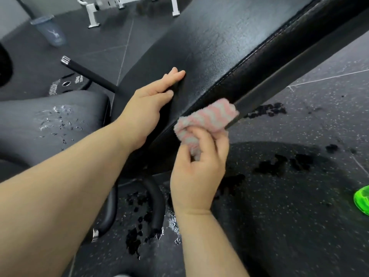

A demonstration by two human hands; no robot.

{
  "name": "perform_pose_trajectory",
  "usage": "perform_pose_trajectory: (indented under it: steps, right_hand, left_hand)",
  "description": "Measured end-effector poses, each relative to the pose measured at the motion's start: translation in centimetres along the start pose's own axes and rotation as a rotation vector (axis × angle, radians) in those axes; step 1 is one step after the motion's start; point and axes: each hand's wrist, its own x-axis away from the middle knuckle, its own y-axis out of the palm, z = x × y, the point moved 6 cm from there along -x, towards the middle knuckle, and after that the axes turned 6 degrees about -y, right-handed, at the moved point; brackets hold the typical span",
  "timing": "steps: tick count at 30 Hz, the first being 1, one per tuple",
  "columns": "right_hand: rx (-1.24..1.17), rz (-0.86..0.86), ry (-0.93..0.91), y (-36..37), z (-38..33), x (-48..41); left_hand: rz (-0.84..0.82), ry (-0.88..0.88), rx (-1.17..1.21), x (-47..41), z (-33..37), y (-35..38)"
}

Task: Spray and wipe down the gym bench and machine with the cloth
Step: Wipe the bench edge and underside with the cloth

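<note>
1. Your left hand (147, 104) is lying flat on the black backrest pad (229, 47), fingers straight, holding nothing.
2. Your right hand (197, 172) is gripping the pink-and-grey cloth (209, 118), fingers curled round the bunched end. The cloth is pressing against the pad's stitched side edge, just below your left hand.
3. The pad is tilting up toward the upper right, and its grainy top is gleaming.
4. Over on the left, the seat pad (50, 116) is carrying scattered beads of liquid.
5. The speckled rubber floor (299, 226) is showing dark wet patches under the bench and off to the right.
6. A bright green object (362, 199) is peeking in at the right edge, too cropped to tell what it is.
7. Further back, a weight plate (65, 84) is lying flat beside a black bar (87, 74). A grey bin (50, 31) and a white machine frame (93, 15) are standing beyond.
</note>
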Motion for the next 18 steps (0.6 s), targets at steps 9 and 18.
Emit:
perform_pose_trajectory:
  steps: [9,18]
  right_hand:
    - [-0.017,0.224,0.053,-2.0,-1.2,-1.0]
    - [0.049,-0.116,-0.118,2.5,0.2,5.0]
  left_hand:
    - [-0.02,0.031,-0.057,-0.6,-0.2,-0.2]
    - [-0.025,0.045,0.015,-0.9,-0.5,-0.8]
